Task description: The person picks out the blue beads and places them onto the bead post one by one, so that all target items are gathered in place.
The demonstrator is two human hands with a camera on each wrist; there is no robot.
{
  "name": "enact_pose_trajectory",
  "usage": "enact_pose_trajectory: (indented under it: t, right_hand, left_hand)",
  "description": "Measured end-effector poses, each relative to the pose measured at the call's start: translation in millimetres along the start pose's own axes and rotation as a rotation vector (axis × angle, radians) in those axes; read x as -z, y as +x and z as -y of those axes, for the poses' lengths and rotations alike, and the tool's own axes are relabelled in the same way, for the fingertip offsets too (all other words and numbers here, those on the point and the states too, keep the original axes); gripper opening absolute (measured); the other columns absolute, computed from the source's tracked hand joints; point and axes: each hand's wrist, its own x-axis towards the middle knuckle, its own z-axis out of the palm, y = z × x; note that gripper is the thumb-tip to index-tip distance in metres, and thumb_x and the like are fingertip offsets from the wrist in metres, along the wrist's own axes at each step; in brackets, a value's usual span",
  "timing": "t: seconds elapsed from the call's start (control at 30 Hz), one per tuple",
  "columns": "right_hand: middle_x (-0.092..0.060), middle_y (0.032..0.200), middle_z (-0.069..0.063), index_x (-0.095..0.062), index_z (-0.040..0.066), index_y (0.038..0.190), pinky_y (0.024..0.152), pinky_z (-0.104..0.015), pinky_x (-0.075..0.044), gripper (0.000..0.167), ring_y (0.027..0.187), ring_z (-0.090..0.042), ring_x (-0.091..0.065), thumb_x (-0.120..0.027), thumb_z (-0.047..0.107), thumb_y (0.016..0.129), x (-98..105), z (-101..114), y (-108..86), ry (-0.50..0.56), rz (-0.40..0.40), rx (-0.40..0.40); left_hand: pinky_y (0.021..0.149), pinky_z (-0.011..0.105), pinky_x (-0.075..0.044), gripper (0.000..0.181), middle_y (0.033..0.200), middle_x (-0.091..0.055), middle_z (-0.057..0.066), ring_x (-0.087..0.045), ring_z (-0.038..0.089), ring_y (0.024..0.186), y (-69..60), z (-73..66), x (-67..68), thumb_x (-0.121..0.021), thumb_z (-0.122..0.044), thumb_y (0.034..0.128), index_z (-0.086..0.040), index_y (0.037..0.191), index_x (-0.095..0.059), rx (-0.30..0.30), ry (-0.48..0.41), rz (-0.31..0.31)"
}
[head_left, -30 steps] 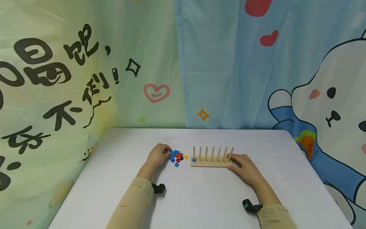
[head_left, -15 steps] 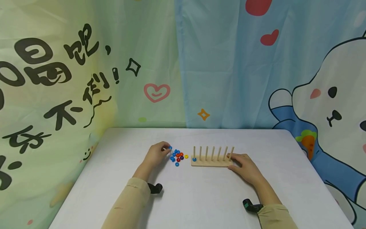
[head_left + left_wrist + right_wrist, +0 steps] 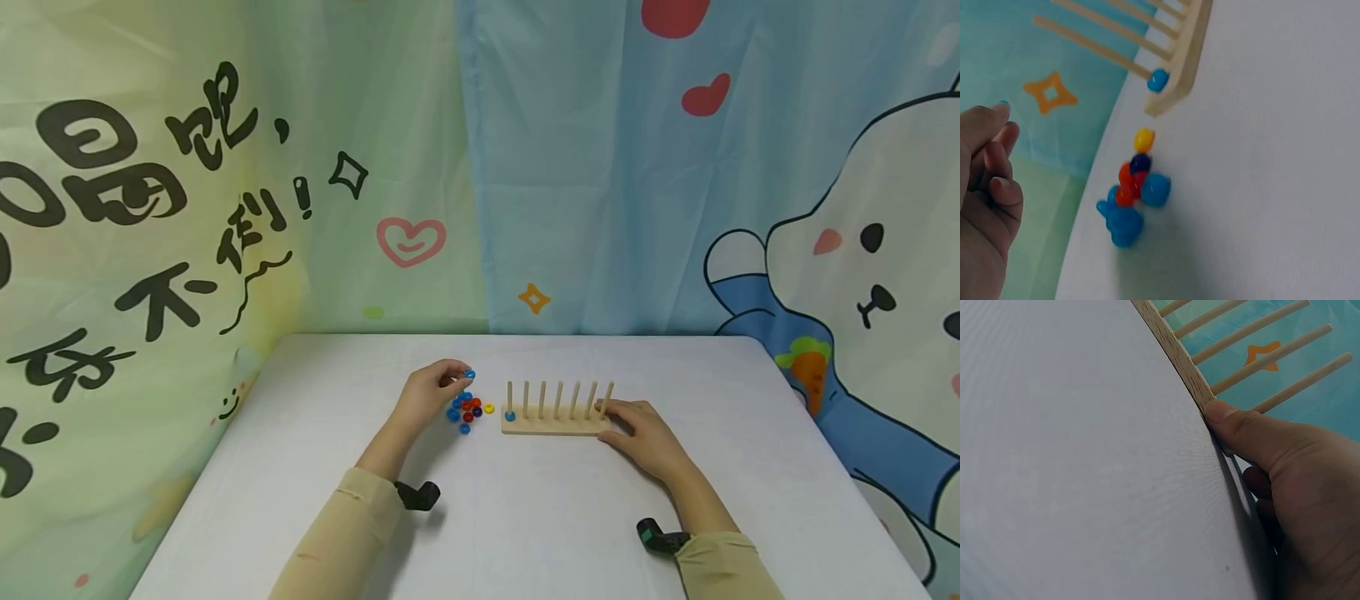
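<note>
A blue bead [image 3: 469,374] is pinched between the thumb and fingers of my left hand [image 3: 428,395], raised above a small pile of beads. In the left wrist view that hand [image 3: 988,181] hides nearly all of the bead. To the right stands a wooden peg rack [image 3: 555,426] with a row of upright pegs. One blue bead [image 3: 510,416] sits at the bottom of its leftmost peg. My right hand [image 3: 647,437] grips the rack's right end; in the right wrist view the thumb presses the long side of the base [image 3: 1179,359].
Left of the rack lie several loose blue beads [image 3: 465,429], a few red ones, a dark purple bead [image 3: 1140,163] and a yellow bead [image 3: 489,408]. All rest on a white table [image 3: 555,508], with a printed curtain [image 3: 555,167] behind its far edge.
My left hand has lifted a blue bead from the pile, first drawing back slightly, then moving up and to the right. My right hand stays on the rack's end.
</note>
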Motion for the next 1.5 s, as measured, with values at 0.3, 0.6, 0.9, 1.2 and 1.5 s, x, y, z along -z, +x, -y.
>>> enact_pose_trajectory:
  t: [0.3,0.6,0.9,1.2,1.5]
  right_hand:
    - [-0.058,0.139,-0.012,-0.059,0.015,0.137,0.108,-0.057,-0.036,0.054,0.129,-0.035,-0.046,-0.072,0.037,0.089,0.2,-0.3,1.4,0.001,0.007,-0.001]
    - [-0.057,0.14,-0.013,-0.059,0.015,0.137,0.108,-0.058,-0.036,0.054,0.129,-0.035,-0.046,-0.072,0.037,0.089,0.4,-0.5,1.1,-0.002,0.011,-0.004]
    - [-0.058,0.14,-0.012,-0.059,0.015,0.137,0.107,-0.058,-0.036,0.054,0.128,-0.035,-0.047,-0.072,0.037,0.089,1.2,-0.8,1.0,0.003,0.009,0.007]
    - [-0.058,0.139,-0.012,-0.058,0.015,0.137,0.108,-0.058,-0.036,0.055,0.129,-0.035,-0.047,-0.072,0.038,0.089,0.0,-1.0,1.0,0.008,0.012,-0.005]
    - [-0.057,0.138,-0.013,-0.058,0.014,0.137,0.108,-0.058,-0.036,0.055,0.129,-0.035,-0.046,-0.071,0.039,0.089,0.3,-0.8,0.3,0.01,0.01,-0.003]
  left_hand:
    - [0.067,0.025,-0.054,0.022,0.095,-0.07,-0.006,-0.062,0.011,0.078,-3.6,-32.9,-7.7,-0.07,-0.035,0.0918,-0.025,0.111,-0.07,-0.059,-0.114,0.039]
    - [0.054,0.025,-0.049,0.022,0.09,-0.068,-0.007,-0.057,0.012,0.063,-4.5,-47.1,-22.2,-0.069,-0.033,0.0932,-0.025,0.114,-0.07,-0.092,-0.1,0.11]
    - [0.052,0.025,-0.048,0.023,0.088,-0.067,-0.007,-0.053,0.009,0.06,-4.2,-43.0,-29.8,-0.068,-0.033,0.0937,-0.024,0.115,-0.07,-0.074,-0.095,0.125]
    - [0.061,0.022,-0.048,0.024,0.09,-0.067,-0.008,-0.056,0.008,0.074,-5.7,-31.6,-37.9,-0.069,-0.034,0.0932,-0.023,0.114,-0.072,-0.077,-0.063,0.113]
    - [0.069,0.02,-0.049,0.026,0.096,-0.072,-0.003,-0.059,0.007,0.082,-8.8,-16.8,-49.8,-0.07,-0.029,0.0929,-0.016,0.116,-0.072,-0.098,-0.018,0.123]
